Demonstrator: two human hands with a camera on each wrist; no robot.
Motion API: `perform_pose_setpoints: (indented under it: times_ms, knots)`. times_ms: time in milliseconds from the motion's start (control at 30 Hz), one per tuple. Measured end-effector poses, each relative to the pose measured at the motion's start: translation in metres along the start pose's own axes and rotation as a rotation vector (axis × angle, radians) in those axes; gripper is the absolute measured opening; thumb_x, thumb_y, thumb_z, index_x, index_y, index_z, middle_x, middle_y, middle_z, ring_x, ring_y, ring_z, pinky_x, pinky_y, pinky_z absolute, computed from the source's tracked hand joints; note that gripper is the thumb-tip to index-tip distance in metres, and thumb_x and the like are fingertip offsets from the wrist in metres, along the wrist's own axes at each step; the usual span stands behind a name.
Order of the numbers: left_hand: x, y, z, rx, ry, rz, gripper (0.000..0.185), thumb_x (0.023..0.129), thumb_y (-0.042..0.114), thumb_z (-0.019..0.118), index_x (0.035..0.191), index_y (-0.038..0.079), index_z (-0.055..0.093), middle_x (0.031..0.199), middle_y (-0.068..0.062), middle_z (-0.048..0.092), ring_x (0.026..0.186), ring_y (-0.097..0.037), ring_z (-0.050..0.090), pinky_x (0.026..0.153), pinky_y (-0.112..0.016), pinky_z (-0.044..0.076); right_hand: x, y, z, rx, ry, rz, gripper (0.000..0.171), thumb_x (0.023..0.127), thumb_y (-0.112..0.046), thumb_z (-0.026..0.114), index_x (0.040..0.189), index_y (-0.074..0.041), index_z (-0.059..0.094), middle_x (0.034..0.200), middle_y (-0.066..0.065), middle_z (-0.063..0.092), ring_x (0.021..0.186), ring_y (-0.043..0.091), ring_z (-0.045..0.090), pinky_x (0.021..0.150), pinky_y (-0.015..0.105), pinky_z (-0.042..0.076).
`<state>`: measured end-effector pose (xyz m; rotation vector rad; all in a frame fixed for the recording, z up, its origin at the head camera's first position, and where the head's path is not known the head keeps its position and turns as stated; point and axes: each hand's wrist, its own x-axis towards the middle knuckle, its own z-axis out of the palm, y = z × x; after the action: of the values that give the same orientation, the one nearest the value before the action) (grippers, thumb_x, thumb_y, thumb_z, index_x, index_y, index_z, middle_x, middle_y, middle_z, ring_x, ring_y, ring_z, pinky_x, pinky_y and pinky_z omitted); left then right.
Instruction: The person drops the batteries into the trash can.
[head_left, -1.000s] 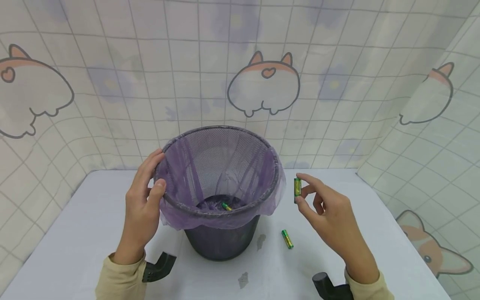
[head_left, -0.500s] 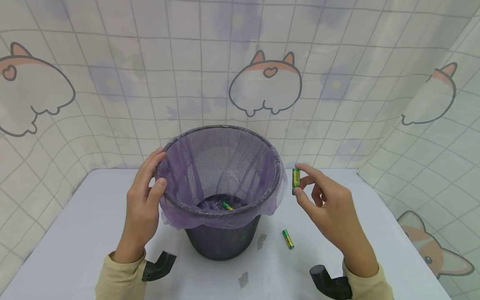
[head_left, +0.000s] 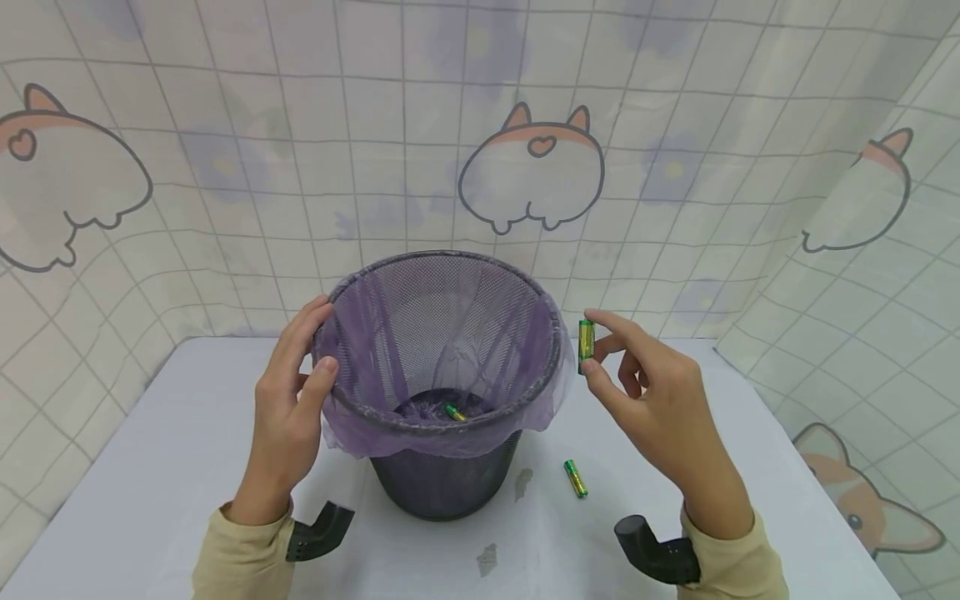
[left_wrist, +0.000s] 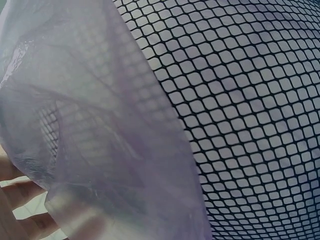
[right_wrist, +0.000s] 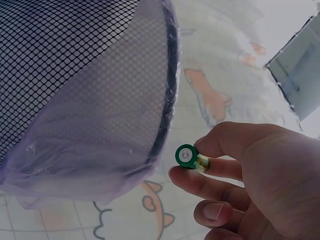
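A black mesh wastebasket (head_left: 442, 479) lined with a purple plastic bag (head_left: 360, 433) stands on the white table (head_left: 150, 467). My left hand (head_left: 288, 400) grips its left rim, thumb inside, fingers outside. My right hand (head_left: 645, 396) pinches a green-and-yellow battery (head_left: 586, 345) upright, just right of the basket's rim and level with it. In the right wrist view the battery (right_wrist: 188, 157) shows end-on beside the rim (right_wrist: 167, 100). One battery (head_left: 454, 412) lies at the bottom of the basket. Another battery (head_left: 575, 478) lies on the table to the basket's right.
Tiled curtains with cartoon animal prints close in the table at the back and right. Two small grey stains (head_left: 487, 560) mark the tabletop in front of the basket. Black wrist-camera mounts (head_left: 318, 533) show by both sleeves.
My right hand has lifted the battery upward and slightly left, closer to the basket's rim. The left hand and the basket have stayed put.
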<state>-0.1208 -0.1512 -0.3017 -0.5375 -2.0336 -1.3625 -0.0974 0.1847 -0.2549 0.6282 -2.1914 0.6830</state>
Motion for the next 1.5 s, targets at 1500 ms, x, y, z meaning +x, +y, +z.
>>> perform_pose_setpoints:
  times_ms: [1500]
  knots:
    - [0.000,-0.001,0.001,-0.015,0.008,0.019,0.050,0.093,0.008,0.045,0.143,0.006,0.047,0.151,-0.010,0.043,0.119,-0.010,0.048,0.070,-0.012,0.040,0.020,-0.017,0.015,0.095,-0.084,-0.021,0.047,0.077,-0.005,0.078,0.122,-0.007,0.065,0.081,-0.003,0.066,0.056,0.003,0.033,0.051,0.013,0.027]
